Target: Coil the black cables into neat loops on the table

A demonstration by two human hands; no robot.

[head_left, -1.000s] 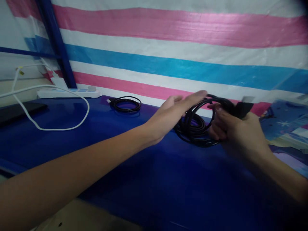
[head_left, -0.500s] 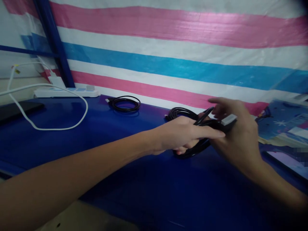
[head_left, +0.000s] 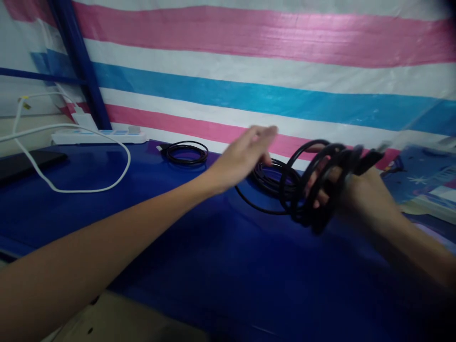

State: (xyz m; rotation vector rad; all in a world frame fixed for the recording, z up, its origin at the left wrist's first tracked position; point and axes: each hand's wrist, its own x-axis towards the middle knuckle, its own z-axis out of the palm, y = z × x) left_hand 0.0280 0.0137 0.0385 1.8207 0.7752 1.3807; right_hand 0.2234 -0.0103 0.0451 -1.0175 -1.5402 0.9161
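Note:
My right hand (head_left: 352, 190) is inside a coil of black cable (head_left: 313, 185), its fingers curled among the loops and partly hidden by them. A plug end (head_left: 377, 154) sticks out at the upper right of that coil, blurred. To the left, my left hand (head_left: 245, 154) is raised above the table with fingers stretched out and slightly apart; I see nothing in it. Another black cable coil (head_left: 267, 178) lies on the table between the hands, partly covered by both. A thin black strand (head_left: 256, 206) runs from below the left hand to the held coil.
A smaller black cable coil (head_left: 187, 154) lies on the blue table (head_left: 213, 275) farther left. Behind it stand a white power strip (head_left: 99, 137) and charger (head_left: 83, 118). A white cable (head_left: 89, 191) loops near a dark flat object (head_left: 28, 166). Striped sheeting (head_left: 249, 71) hangs behind.
My left hand has let go of the held cable and moved left and up. The coil has spread into wider loops around my right hand, which has turned.

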